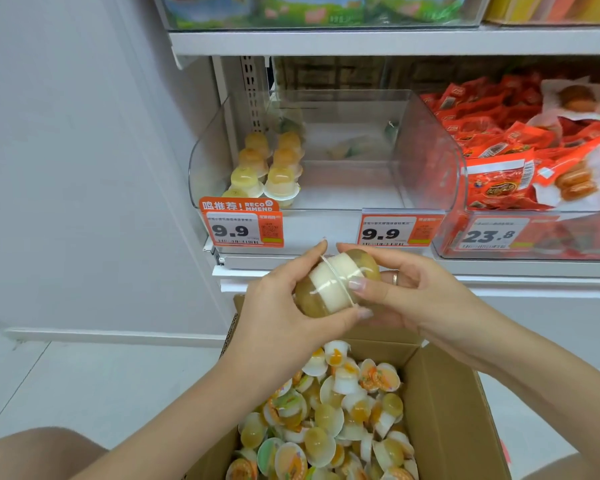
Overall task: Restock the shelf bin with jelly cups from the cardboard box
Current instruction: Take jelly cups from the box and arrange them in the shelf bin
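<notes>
Two small dome-shaped jelly cups of clear plastic with amber jelly and white bases (pixel 336 282) are held together, rim against rim, above the far edge of the open brown cardboard box (pixel 444 407). The left hand (pixel 284 306) is curled round the nearer cup, with the thumb under it and the fingertips over the joined rims. The right hand (pixel 413 292) grips the farther cup, its thumb lying on the white base and its fingers wrapped behind; a ring is seen on one finger.

The cardboard box stands on the pale tiled floor (pixel 84 382) in front of the white metal shelf unit (pixel 361 41), and many loose jelly cups (pixel 329 420) are piled in it, some amber, some orange, some with printed lids.

On the lower shelf the clear plastic shelf bin (pixel 426 157) is mostly bare. At its left side two short rows of yellow and orange jelly cups (pixel 271 168) are stacked, running from the front edge toward the back. A few more cups lie at the back wall of the bin (they are too blurred to be counted).

On the front edge of the bin two orange price tags are fixed, one at the left corner (pixel 241 223) and one toward the right corner (pixel 395 230), both marked 9.9. Just beside the bin, to the right, a second clear bin (pixel 520 233) is filled with red snack packets (pixel 520 147) and carries a tag marked 23.8.
</notes>
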The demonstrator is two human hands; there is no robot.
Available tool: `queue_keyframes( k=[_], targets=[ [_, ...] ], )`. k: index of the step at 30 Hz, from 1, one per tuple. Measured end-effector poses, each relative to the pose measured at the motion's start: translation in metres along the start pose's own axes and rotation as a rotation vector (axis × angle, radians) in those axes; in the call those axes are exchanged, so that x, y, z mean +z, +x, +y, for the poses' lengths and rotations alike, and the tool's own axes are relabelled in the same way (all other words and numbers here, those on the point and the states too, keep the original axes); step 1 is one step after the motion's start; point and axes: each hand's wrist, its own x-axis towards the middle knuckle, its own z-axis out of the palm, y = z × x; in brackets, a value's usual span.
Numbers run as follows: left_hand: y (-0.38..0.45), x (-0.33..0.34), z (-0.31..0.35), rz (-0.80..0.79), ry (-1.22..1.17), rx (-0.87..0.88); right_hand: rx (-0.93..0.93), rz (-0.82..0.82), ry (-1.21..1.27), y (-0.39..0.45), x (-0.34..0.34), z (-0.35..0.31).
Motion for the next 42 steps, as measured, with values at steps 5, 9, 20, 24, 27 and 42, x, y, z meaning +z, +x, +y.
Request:
queue_keyframes(
  k=[5,9,20,24,27,42],
  targets=[
    [0.000,0.001,-0.004,0.006,0.037,0.024,0.024,-0.008,0.013,0.001,0.003,0.002],
    [0.002,-0.002,-0.003,0.002,0.119,0.102,0.044,0.018,0.035,0.005,0.005,0.004],
    [0.015,-0.026,0.003,0.048,0.357,0.305,-0.066,0.077,-0.178,0.019,0.011,-0.029],
    [0.044,-0.068,-0.006,0.200,0.463,0.039,-0.314,0.356,-0.464,0.083,0.001,-0.078],
    [0.057,-0.090,-0.020,0.137,0.582,-0.148,-0.425,0.262,-1.075,0.143,-0.004,-0.102],
    [0.087,-0.110,-0.046,-0.053,0.887,-0.106,-0.462,-0.406,-1.471,0.229,-0.001,-0.050]
  ],
)
